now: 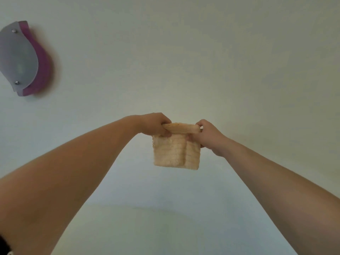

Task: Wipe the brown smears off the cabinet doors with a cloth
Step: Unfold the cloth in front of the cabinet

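Two bare forearms, sleeveless to the frame edge; left hand [156, 125], right hand [208, 136].

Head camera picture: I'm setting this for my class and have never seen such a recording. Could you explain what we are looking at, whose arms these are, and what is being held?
There is one view, from a camera worn on a person's head, so the two bare arms are the wearer's own. The left hand and right hand are stretched out, their fingers gripping the top edge of a folded, pale yellow cloth that hangs between them. Behind is a plain pale surface with a grey and purple light fitting mounted on it. No cabinet doors or smears show here.
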